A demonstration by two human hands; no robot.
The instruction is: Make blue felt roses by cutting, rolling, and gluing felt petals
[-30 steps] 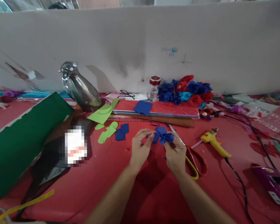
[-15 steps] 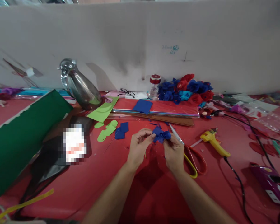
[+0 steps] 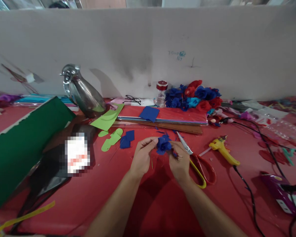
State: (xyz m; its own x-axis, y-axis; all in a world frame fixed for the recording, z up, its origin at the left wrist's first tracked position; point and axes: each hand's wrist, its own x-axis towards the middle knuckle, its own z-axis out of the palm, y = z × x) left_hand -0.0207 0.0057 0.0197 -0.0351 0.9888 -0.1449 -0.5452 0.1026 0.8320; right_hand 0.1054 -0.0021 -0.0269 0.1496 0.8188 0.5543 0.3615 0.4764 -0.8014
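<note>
A dark blue paper flower (image 3: pixel 164 144) is held up between my two hands over the red table. My left hand (image 3: pixel 143 154) pinches its left edge between thumb and fingers. At its right side, the closed fingers of my right hand (image 3: pixel 179 161) grip the flower, partly hidden behind it. Scissors (image 3: pixel 202 169) with red and yellow handles lie just right of my right hand. Blue paper squares (image 3: pixel 125 141) and green cut pieces (image 3: pixel 111 140) rest to the left of my left hand.
A metal jug (image 3: pixel 85 93) stands behind a green board (image 3: pixel 27 148) at the left. Paper flowers (image 3: pixel 193 97) are piled by the wall. A yellow glue gun (image 3: pixel 223 151) with a black cable and a purple device (image 3: pixel 277 189) lie at the right.
The blue flower has turned so that its open, layered face shows, and my right fingers have shifted lower beside it. The whole view has moved slightly.
</note>
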